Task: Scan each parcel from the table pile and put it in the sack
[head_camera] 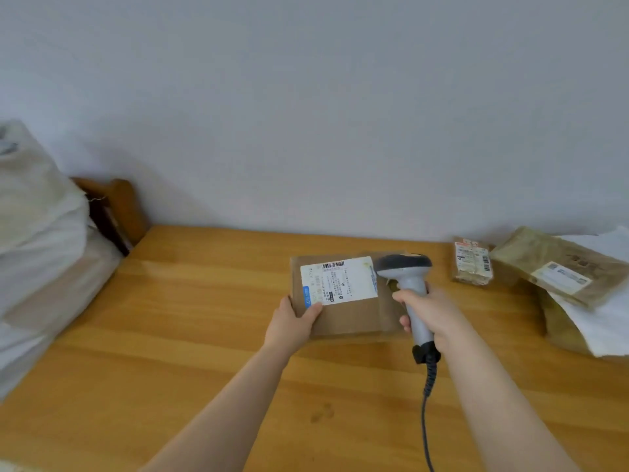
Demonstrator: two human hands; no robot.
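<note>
A flat brown parcel [350, 315] with a white shipping label lies at the middle of the wooden table [177, 338]. My left hand [292, 323] grips its near left corner, thumb on top beside the label. My right hand [430, 313] holds the grey handle of a barcode scanner [405, 267]; the dark scanner head hangs over the parcel's right part, next to the label. The scanner's coiled cable runs down toward me. A white woven sack [37, 253] bulges at the left edge of the view, beside the table.
At the table's far right lies a pile of parcels: a small taped box [472, 265], a brown padded bag [558, 270] and white bags [599, 321] under it. A wooden chair back [119, 209] stands behind the sack. The wall runs along the table's far edge.
</note>
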